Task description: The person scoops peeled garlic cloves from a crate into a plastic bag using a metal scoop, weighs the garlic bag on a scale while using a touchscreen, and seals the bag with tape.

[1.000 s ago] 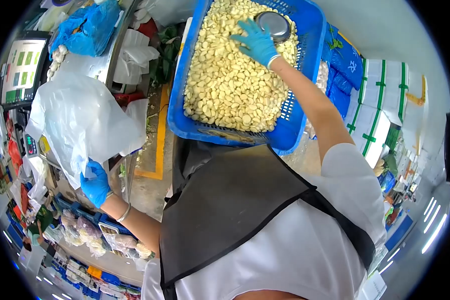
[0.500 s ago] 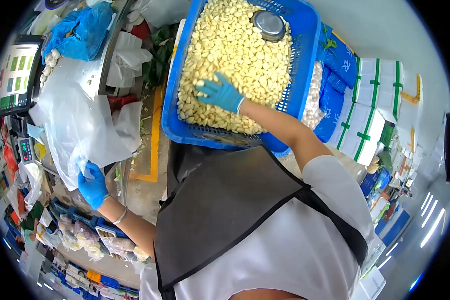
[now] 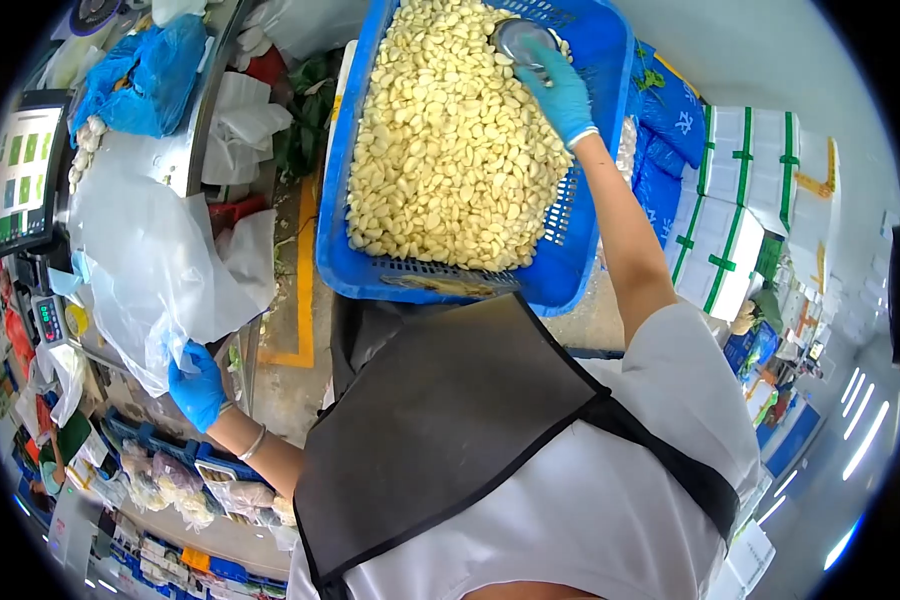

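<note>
A blue plastic crate [image 3: 335, 215] holds a large heap of peeled garlic cloves [image 3: 450, 150]. At its far right corner a round metal bowl [image 3: 515, 42] rests against the cloves. My right hand [image 3: 562, 98], in a blue glove, has its thumb and fingers closed about the bowl's near edge; the fingers partly cover it. To the left, my gloved left hand [image 3: 198, 385] pinches the lower edge of a translucent plastic bag [image 3: 145, 260], which spreads over the counter beside the crate.
A screen [image 3: 25, 175] and a scale display [image 3: 47, 318] stand at the far left. Near them lies a blue bag [image 3: 150, 75]. Right of the crate are blue sacks [image 3: 665, 120] and white boxes with green straps [image 3: 715, 240]. Yellow floor tape [image 3: 305, 290] runs below.
My right hand has gone from the garlic cloves in the crate's middle up and right to the metal bowl. My left hand still pinches the plastic bag, slightly lower in view.
</note>
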